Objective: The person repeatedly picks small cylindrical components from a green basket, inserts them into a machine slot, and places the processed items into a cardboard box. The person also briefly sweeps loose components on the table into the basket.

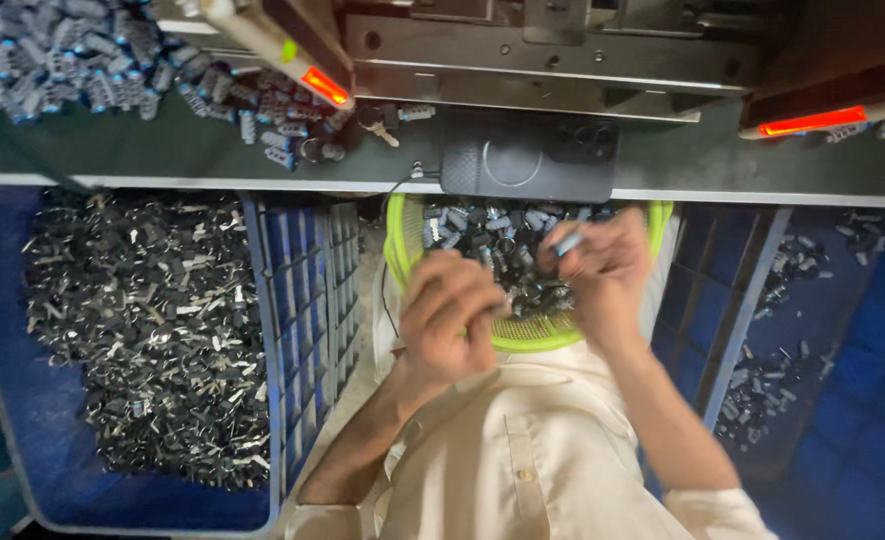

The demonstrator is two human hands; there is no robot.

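Observation:
A round lime-green basket (398,250) sits on my lap, filled with several small dark and silver metal parts (487,235). My left hand (447,315) is curled over the basket's near rim, fingers closed on small parts I cannot make out clearly. My right hand (607,270) is over the basket's right side, pinching a small silver-blue part (567,241) between its fingertips.
A blue crate (272,330) at the left holds a heap of dark metal pieces (147,330). Another blue crate (842,360) at the right holds a few. On the bench edge above lie a black phone (527,155), a pile of grey parts (57,50) and machine bars with red lights (324,86).

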